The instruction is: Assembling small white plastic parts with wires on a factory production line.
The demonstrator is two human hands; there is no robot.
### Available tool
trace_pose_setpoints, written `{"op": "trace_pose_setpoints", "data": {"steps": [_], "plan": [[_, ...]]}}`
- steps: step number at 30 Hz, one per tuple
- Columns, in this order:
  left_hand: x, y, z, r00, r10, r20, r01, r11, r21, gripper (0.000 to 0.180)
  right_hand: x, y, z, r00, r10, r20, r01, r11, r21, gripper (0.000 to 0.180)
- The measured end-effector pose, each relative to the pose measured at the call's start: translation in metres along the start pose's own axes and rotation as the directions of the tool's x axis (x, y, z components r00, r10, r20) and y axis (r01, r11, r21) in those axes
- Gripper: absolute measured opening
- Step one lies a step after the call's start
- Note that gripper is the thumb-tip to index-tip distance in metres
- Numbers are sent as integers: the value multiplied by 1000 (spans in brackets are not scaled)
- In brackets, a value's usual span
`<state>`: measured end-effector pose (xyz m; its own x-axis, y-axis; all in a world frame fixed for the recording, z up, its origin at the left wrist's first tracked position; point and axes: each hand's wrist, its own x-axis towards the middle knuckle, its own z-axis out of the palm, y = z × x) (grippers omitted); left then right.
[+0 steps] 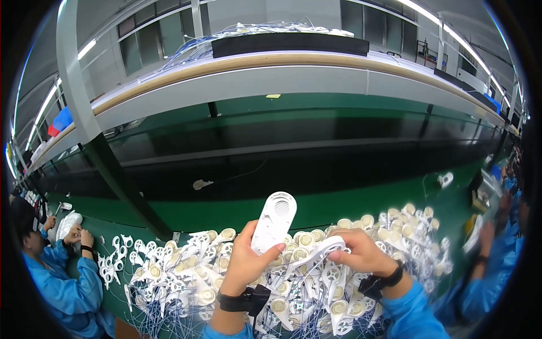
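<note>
My left hand is closed around a white, rounded plastic housing with a slotted round grille near its top, held upright. My right hand pinches a white plastic piece with a round head and narrowing tail. Its narrow end points toward the housing's lower part; whether they touch I cannot tell. Below both hands spreads a pile of similar white pieces, many with cream round discs and some with spoked round openings. Thin blue and white wires trail from the pile's near side.
A long shelf crosses above the green bench, with a post at left. One wired piece lies on the dark strip beyond. A co-worker in blue sits at left; another blue sleeve shows at right.
</note>
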<state>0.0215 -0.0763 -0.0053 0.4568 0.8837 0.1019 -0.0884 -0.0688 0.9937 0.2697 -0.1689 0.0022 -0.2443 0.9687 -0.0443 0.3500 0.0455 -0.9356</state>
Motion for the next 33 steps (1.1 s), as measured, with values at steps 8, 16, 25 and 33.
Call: {"op": "trace_pose_setpoints", "data": {"steps": [8,16,25,33], "plan": [[-8,-2,19,987,100,127,-144,900,412,57,-9,-1,8,918,-213,-334,303,921,245,29],[-13,0,37,966,77,245,-207,799,565,59,-8,2,3,834,-329,-442,411,906,102,27],[-16,-2,43,959,116,259,-248,787,565,51,-4,4,9,785,-289,-548,353,936,11,24],[-18,-1,45,949,180,258,-305,730,612,42,-2,4,14,756,-264,-599,352,936,32,24]]}}
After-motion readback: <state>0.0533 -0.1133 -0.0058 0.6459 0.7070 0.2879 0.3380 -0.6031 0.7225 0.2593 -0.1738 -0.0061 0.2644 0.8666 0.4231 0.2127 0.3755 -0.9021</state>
